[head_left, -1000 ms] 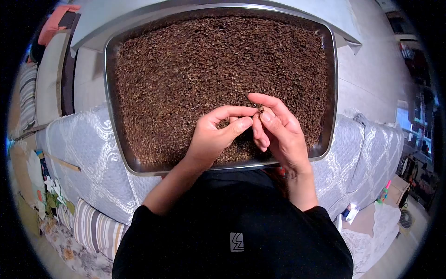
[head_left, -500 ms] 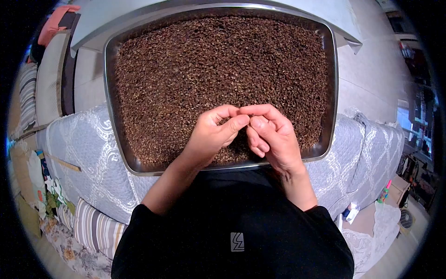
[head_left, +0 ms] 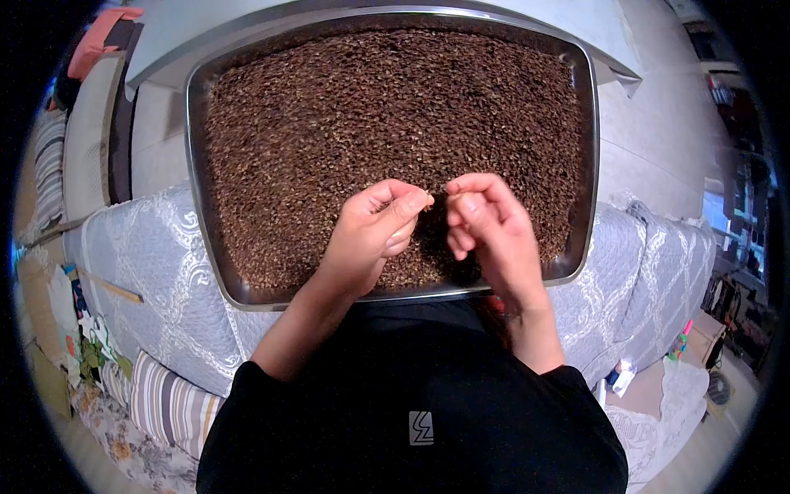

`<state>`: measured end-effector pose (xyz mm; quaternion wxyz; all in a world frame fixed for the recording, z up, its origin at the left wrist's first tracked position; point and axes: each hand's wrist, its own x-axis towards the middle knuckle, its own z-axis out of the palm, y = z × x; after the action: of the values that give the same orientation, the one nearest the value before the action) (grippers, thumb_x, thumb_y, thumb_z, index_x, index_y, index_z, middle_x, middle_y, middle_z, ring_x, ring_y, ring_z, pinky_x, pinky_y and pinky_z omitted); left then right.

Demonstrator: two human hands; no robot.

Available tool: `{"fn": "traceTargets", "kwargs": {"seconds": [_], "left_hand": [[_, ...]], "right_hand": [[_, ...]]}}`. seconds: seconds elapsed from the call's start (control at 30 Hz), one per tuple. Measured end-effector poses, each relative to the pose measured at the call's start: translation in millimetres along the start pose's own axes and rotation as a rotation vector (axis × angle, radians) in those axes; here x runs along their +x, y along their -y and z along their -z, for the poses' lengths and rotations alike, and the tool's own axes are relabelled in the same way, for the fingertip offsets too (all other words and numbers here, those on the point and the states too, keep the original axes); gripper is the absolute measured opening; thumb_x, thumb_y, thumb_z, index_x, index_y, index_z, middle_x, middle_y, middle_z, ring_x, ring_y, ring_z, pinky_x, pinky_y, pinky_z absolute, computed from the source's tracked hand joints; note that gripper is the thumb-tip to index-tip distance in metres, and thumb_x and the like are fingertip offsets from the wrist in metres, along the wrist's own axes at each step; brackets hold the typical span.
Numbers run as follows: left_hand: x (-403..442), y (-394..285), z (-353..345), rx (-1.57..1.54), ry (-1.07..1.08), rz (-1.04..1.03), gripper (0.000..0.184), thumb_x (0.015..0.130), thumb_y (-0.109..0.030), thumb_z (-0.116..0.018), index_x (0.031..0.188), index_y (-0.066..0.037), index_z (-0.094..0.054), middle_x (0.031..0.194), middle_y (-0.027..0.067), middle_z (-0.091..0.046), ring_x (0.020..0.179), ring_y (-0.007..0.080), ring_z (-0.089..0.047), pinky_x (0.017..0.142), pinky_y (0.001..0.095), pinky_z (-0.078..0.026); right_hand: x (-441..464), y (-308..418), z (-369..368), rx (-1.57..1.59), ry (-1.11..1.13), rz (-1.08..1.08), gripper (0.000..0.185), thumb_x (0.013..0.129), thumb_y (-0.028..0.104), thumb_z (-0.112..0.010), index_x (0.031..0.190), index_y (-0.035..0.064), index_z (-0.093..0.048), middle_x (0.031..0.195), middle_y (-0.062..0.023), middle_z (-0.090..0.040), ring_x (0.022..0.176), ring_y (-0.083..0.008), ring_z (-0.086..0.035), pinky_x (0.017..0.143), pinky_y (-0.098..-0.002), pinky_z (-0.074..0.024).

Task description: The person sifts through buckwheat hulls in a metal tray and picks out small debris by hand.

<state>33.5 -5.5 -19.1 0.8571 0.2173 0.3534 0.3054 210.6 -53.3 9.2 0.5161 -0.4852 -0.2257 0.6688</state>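
Note:
A large metal tray (head_left: 594, 165) holds a thick layer of small dark brown, flake-like dried pieces (head_left: 387, 115). Over its near part, my left hand (head_left: 370, 226) pinches thumb against forefinger, with a tiny pale bit at the tips, too small to name. Just to the right, my right hand (head_left: 498, 230) is curled, thumb close to the bent forefinger and the other fingers folded below. It is slightly blurred, and whatever its fingertips hold, if anything, cannot be made out. A small gap separates the two hands, both above the pieces.
The tray's near edge lies close to my black shirt (head_left: 354, 379). A grey patterned sofa cover (head_left: 156, 272) spreads on both sides. Beyond the tray stands a pale table (head_left: 181, 41). A striped cushion (head_left: 169, 403) lies at the lower left.
My hands have moved apart; their fingertips met before. The right hand has shifted a little to the right, and the left slightly to the left, still pinching.

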Motion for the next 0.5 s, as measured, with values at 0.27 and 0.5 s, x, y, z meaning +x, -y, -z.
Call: {"fn": "traceTargets", "kwargs": {"seconds": [0.27, 0.5], "left_hand": [[-0.9, 6.4, -8.2, 0.24, -0.133, -0.122, 0.012, 0.101, -0.012, -0.059, 0.104, 0.0, -0.063, 0.068, -0.0061, -0.052, 0.049, -0.0003, -0.035, 0.043, 0.0183, -0.024], [-3.7, -0.7, -0.2, 0.01, 0.107, 0.033, 0.014, 0.104, -0.015, -0.052, 0.101, -0.002, -0.059, 0.065, -0.007, -0.044, 0.05, 0.0009, -0.034, 0.045, 0.0188, -0.024]], "right_hand": [[-2.9, -8.3, -8.4, -0.117, 0.066, -0.094, 0.014, 0.101, 0.02, -0.06, 0.099, 0.0058, -0.058, 0.074, 0.0027, -0.057, 0.058, -0.0023, -0.046, 0.05, -0.0187, -0.0352], [-1.1, -2.8, 0.3, -0.128, -0.007, 0.022, 0.012, 0.1, 0.017, -0.061, 0.105, 0.0059, -0.061, 0.08, 0.0035, -0.058, 0.064, -0.0016, -0.046, 0.056, -0.017, -0.0363]]}}
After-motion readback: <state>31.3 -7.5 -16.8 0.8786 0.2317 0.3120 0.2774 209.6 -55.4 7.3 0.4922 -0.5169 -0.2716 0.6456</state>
